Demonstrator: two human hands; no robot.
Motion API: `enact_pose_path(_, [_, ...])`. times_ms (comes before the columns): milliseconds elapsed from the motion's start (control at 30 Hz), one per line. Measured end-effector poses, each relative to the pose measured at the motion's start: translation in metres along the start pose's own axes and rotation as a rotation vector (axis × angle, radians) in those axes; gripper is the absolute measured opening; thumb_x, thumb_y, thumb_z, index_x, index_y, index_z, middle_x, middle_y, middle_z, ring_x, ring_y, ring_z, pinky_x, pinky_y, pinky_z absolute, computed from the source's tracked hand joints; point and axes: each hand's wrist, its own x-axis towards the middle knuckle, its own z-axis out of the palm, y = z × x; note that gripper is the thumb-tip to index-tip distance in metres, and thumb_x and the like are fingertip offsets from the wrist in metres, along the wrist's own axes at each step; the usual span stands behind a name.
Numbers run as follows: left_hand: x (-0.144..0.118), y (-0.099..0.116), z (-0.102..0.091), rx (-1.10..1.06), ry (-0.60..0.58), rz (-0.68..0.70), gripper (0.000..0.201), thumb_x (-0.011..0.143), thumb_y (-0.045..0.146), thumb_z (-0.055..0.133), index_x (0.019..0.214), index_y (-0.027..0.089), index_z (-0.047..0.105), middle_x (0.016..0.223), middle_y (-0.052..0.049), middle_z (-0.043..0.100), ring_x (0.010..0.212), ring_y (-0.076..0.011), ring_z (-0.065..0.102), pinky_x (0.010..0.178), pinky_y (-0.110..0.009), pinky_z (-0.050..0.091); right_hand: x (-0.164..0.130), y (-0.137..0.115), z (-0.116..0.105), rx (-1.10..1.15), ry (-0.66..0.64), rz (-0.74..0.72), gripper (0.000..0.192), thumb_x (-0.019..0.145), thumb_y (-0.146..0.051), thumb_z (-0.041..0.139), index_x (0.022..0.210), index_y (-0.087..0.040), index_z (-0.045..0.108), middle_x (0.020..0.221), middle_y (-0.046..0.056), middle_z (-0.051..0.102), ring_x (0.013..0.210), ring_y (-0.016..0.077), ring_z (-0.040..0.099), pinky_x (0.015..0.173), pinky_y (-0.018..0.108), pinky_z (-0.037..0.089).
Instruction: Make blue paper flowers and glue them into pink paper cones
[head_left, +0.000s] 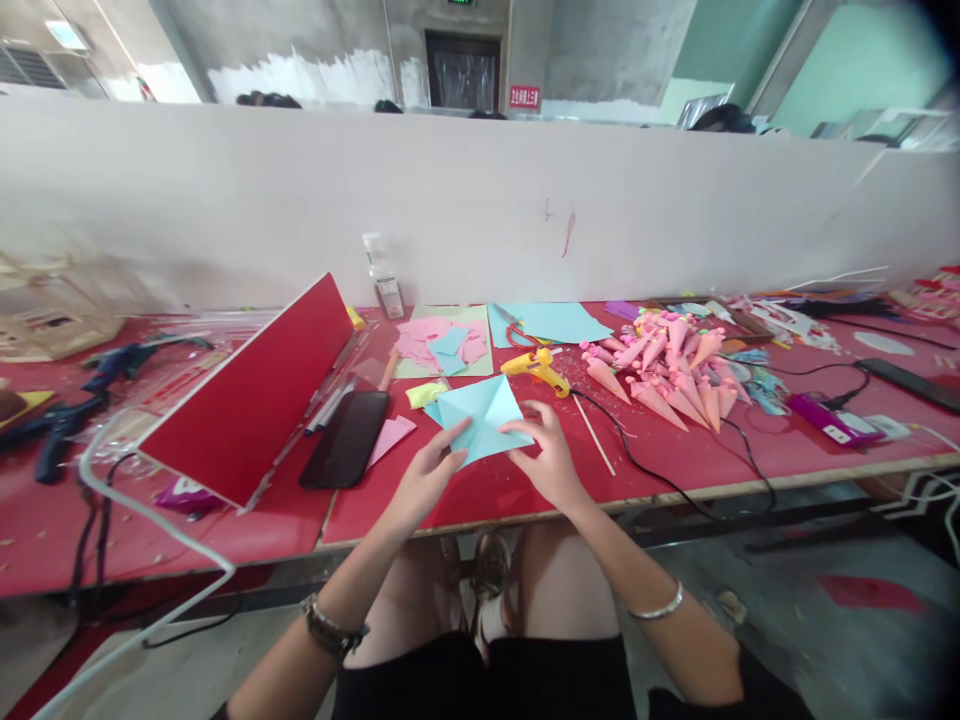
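Note:
A light blue sheet of paper (487,412) with creases across it is held up between my two hands, just above the red table. My left hand (429,474) pinches its lower left edge between thumb and fingers. On the right side, my right hand (551,458) grips the paper's edge with the thumb and fingers. Right behind the paper lies a yellow glue gun (537,368) with a black cord. A small yellow piece (426,394) is close to the paper's left corner.
Left of my hands lie a black phone (345,440) and a standing red board (259,390). Pink paper cones (675,365) are heaped at the right. Behind are pink paper scraps (412,338), blue sheets (555,325), scissors (517,332) and a clear bottle (386,285) by the white partition (465,200).

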Motion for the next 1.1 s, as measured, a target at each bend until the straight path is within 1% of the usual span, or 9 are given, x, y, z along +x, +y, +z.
enact_pose_path(167, [-0.001,-0.011,0.004,-0.367,-0.062,-0.061,0.053,0.078,0.040,0.044,0.126,0.019,0.042,0.114,-0.007,0.055,0.095,-0.0212,0.056,0.080,-0.035,0.048,0.001,0.003,0.002,0.314,0.000,0.146,0.009,0.073,-0.023,0.055,0.078,-0.019,0.061,0.079,0.002,0.059,0.080,0.0165,0.056,0.072,0.027,0.043])
enact_pose_path(333, [0.000,-0.018,0.008,-0.303,0.155,-0.043,0.063,0.073,0.042,0.053,0.129,0.023,0.031,0.112,-0.008,0.054,0.084,-0.0198,0.062,0.070,-0.030,0.051,-0.003,0.013,0.008,0.470,0.047,0.376,0.021,0.069,-0.038,0.059,0.072,-0.017,0.058,0.066,0.000,0.057,0.063,0.0136,0.053,0.059,0.023,0.041])
enact_pose_path(500, [0.005,-0.021,0.022,-0.374,0.275,-0.060,0.093,0.062,0.029,0.070,0.134,0.022,0.011,0.082,-0.002,0.063,0.075,-0.0167,0.064,0.071,-0.030,0.051,-0.004,0.023,0.021,0.604,0.032,0.416,0.026,0.068,-0.042,0.060,0.066,-0.018,0.052,0.060,-0.003,0.050,0.055,0.0100,0.046,0.055,0.021,0.037])
enact_pose_path(600, [0.009,-0.023,0.029,-0.416,0.270,-0.120,0.075,0.060,0.030,0.071,0.124,0.016,0.036,0.077,-0.001,0.065,0.071,-0.0149,0.063,0.071,-0.029,0.051,-0.002,0.021,0.023,0.616,-0.005,0.399,0.026,0.068,-0.041,0.059,0.065,-0.018,0.049,0.058,-0.005,0.046,0.055,0.0092,0.044,0.054,0.021,0.036])
enact_pose_path(700, [0.010,-0.026,0.032,-0.363,0.219,-0.137,0.044,0.058,0.035,0.071,0.092,0.011,0.059,0.080,-0.005,0.067,0.070,-0.0158,0.062,0.072,-0.029,0.050,-0.003,0.018,0.021,0.620,-0.036,0.382,0.026,0.069,-0.039,0.059,0.063,-0.018,0.047,0.057,-0.005,0.044,0.055,0.0090,0.044,0.054,0.020,0.036])
enact_pose_path(800, [0.010,-0.029,0.032,-0.283,0.260,-0.128,0.035,0.058,0.039,0.070,0.078,0.011,0.062,0.075,-0.004,0.068,0.068,-0.0169,0.062,0.070,-0.029,0.049,-0.005,0.019,0.020,0.616,-0.037,0.396,0.024,0.069,-0.039,0.059,0.064,-0.018,0.048,0.059,-0.005,0.047,0.057,0.0096,0.047,0.057,0.021,0.039])
enact_pose_path(867, [0.011,-0.032,0.032,-0.250,0.292,-0.114,0.034,0.058,0.040,0.069,0.075,0.012,0.062,0.072,-0.003,0.067,0.065,-0.0170,0.062,0.068,-0.029,0.049,-0.006,0.021,0.021,0.657,-0.004,0.427,0.024,0.067,-0.037,0.062,0.079,-0.019,0.052,0.068,-0.003,0.055,0.062,0.0109,0.053,0.061,0.022,0.042])
enact_pose_path(967, [0.011,-0.034,0.033,-0.268,0.361,-0.069,0.034,0.060,0.040,0.068,0.077,0.012,0.062,0.070,-0.002,0.067,0.063,-0.0157,0.061,0.067,-0.028,0.048,-0.006,0.024,0.024,0.794,0.015,0.480,0.043,0.063,-0.035,0.067,0.100,-0.022,0.050,0.079,-0.001,0.062,0.072,0.0141,0.059,0.071,0.028,0.047])
enact_pose_path(1100, [0.010,-0.032,0.036,-0.275,0.337,-0.050,0.032,0.062,0.037,0.067,0.080,0.012,0.063,0.075,-0.003,0.068,0.069,-0.0163,0.062,0.071,-0.028,0.048,-0.004,0.022,0.026,0.847,-0.131,0.466,0.031,0.063,-0.033,0.068,0.089,-0.018,0.060,0.086,0.004,0.066,0.085,0.0189,0.061,0.082,0.035,0.047])
